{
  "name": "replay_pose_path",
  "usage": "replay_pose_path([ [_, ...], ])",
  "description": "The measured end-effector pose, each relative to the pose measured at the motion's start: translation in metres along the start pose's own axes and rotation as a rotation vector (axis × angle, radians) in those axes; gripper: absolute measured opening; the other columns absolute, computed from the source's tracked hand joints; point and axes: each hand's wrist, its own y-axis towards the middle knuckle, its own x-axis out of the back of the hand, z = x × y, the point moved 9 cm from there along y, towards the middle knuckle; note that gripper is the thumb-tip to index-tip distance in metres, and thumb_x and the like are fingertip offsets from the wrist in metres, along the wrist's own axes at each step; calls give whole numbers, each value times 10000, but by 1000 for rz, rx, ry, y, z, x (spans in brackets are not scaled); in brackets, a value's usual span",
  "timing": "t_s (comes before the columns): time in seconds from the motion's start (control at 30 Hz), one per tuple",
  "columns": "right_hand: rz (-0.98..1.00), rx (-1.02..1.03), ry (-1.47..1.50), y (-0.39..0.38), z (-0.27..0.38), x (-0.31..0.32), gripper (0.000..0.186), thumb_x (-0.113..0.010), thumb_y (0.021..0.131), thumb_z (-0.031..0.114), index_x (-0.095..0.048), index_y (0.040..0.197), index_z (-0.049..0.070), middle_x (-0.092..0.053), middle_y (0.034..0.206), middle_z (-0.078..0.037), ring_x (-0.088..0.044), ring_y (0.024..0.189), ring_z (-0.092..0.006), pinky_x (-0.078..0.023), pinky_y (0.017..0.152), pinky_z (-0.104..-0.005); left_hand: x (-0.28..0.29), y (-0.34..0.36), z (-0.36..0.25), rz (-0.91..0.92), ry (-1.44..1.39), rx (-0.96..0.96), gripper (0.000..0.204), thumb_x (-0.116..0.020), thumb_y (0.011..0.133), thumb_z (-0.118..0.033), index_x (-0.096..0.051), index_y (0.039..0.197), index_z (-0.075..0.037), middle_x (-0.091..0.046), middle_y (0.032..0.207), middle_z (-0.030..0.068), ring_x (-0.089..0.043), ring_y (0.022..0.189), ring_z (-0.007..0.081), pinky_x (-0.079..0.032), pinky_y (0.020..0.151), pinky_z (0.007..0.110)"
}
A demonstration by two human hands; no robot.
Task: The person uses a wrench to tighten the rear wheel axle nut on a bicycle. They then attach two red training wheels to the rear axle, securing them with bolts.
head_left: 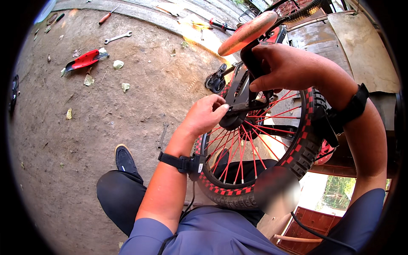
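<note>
A bicycle's rear wheel (250, 158) with red spokes and a red-and-black checkered band stands in front of me. My left hand (206, 114) is closed, with thumb and fingertips pinched at the end of a flat black metal bracket (241, 107) by the hub. Higher up, my right hand (278, 70) wraps round a black metal frame piece (253, 68) under the orange-brown saddle (247, 33); its inner fingers are partly hidden. The black chain guard (236, 91) lies between the two hands. Beyond it shows a black pedal (216, 79).
On the dirt ground lie a red-and-black plastic mudguard (86, 60), an open-end wrench (118, 37), another wrench (163, 135) near my left forearm, and a red-handled screwdriver (108, 15). Dry leaves are scattered about. Boards and sheet panels (361, 46) stand at the right.
</note>
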Motion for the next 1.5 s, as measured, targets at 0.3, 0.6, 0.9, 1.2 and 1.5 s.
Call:
replay_pose_path([
  [0.3,-34,62,-91,-1,4,2,412,-815,819,178,-563,1075,-23,-657,832,-81,-622,736,-141,-522,664,-319,-2,2,5,0,47,42,225,-635,936,-140,-682,1104,2,-706,946,86,-655,869,167,-532,810,311],
  [0.6,-21,40,-60,-1,0,1,415,-810,825,178,-562,1086,-27,-655,834,-75,-614,728,-134,-520,660,-316,-1,4,5,-22,78,30,245,-616,947,-196,-687,1043,18,-711,920,120,-671,894,185,-531,815,348],
  [0.9,-17,40,-74,0,-1,0,419,-808,822,179,-570,1097,-29,-658,835,-75,-611,728,-132,-518,662,-314,2,3,2,-53,129,-21,217,-603,922,-157,-699,1001,21,-710,904,140,-678,856,212,-533,803,343],
  [1.2,-20,53,-101,0,2,1,435,-817,803,190,-576,1090,-31,-667,829,-77,-624,730,-136,-520,665,-312,2,-1,-5,-20,110,38,250,-673,949,-228,-699,1025,9,-714,936,137,-668,856,214,-534,808,352],
  [1.5,-18,56,-92,-1,4,2,469,-829,794,206,-581,1106,-42,-688,843,-97,-647,748,-149,-530,675,-314,-2,0,4,-34,33,2,184,-661,950,-169,-698,1021,-3,-701,909,121,-660,857,195,-527,801,350],
])
